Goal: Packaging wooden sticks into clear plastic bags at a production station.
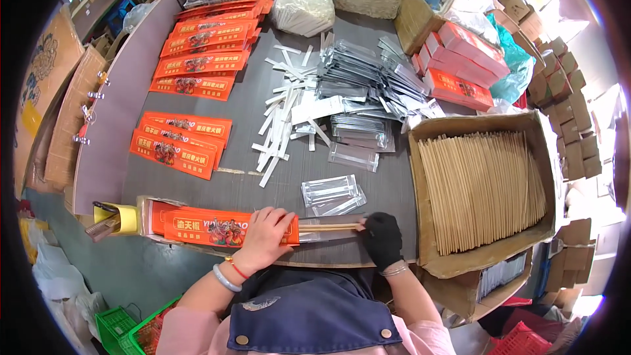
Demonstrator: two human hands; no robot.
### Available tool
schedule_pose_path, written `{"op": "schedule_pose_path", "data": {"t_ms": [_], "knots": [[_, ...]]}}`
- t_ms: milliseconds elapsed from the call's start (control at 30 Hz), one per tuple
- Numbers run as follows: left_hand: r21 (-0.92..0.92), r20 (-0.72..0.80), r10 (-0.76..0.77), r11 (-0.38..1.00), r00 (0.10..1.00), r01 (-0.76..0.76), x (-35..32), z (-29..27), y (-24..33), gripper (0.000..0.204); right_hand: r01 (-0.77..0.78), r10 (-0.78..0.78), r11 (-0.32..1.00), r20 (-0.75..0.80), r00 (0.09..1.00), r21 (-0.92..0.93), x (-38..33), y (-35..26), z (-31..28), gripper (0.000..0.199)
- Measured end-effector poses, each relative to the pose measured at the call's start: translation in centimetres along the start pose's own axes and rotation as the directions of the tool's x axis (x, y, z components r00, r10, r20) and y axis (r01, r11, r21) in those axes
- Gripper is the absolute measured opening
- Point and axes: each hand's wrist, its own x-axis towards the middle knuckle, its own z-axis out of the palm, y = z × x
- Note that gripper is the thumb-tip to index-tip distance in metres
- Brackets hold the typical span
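While left hand (268, 233) clamps across red sleeve (211, 228), right hand (382, 240) pinches two sticks (328, 227) right of sleeve. Sticks lie at sleeve's right end. Best keep sticks straight, push softly; crooked push might rip sleeve.

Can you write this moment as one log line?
left hand: on red sleeve | gloved right hand: holding chopsticks | chopsticks: at sleeve's right end

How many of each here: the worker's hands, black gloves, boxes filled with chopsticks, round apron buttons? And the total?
Hands: 2 (left hand, right hand)
Black gloves: 1
Chopstick-filled boxes: 1
Round apron buttons: 2
Total: 6
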Motion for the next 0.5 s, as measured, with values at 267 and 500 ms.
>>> {"op": "schedule_pose_path", "data": {"t_ms": [267, 500], "knots": [[0.051, -0.005, 0.182, 0.982, 0.983, -0.181, 2.6, 0.4, 0.2, 0.05, -0.054, 0.038, 0.734, 0.039, 0.999, 0.677, 1.4, -7.1, 3.9, 0.051], [0.166, 0.22, 0.339, 0.911, 0.915, -0.378, 5.2, -7.6, -2.0, 0.021, 0.092, -0.099, 0.99, -0.058, 0.993, -0.107, 0.9, -3.9, -2.3, 0.062]]}}
